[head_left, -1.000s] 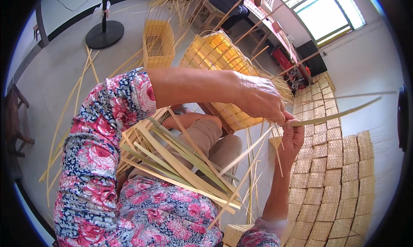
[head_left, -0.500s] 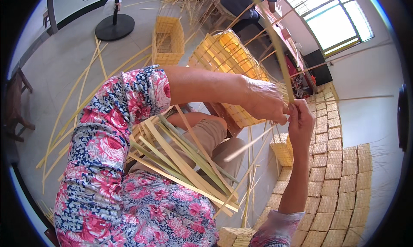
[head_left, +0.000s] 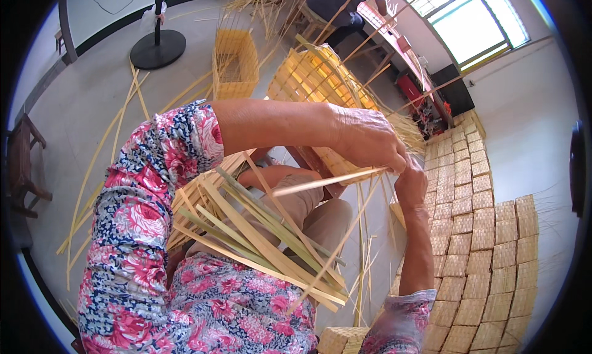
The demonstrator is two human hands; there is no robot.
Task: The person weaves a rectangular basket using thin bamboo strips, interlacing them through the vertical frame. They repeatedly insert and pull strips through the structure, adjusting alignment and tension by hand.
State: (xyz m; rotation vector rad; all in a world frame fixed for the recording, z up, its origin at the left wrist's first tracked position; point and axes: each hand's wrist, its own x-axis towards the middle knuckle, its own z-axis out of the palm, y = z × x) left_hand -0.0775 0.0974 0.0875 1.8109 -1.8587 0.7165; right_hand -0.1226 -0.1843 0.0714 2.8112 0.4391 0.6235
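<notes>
A yellow woven bamboo basket lies tilted in front of me, with long unwoven strips sticking out from its rim. My left hand reaches across at its near right corner and is closed on a pale bamboo strip, whose free end points left over my lap. My right hand meets it there, fingers curled and pinched against the same spot; the fingertips are mostly hidden. Under the basket a brown wooden board or stool shows in part. Loose bamboo strips, pale and green, lie across my lap.
Many small woven pieces stand stacked along the right wall. Another open basket is on the floor ahead, near a black round stand base. A person sits at a long table at the back. A wooden stool stands left.
The long strip that rose upright from my hands has swung down toward the basket. Both hands have dropped slightly and moved left, and my right hand has turned into a tighter curl.
</notes>
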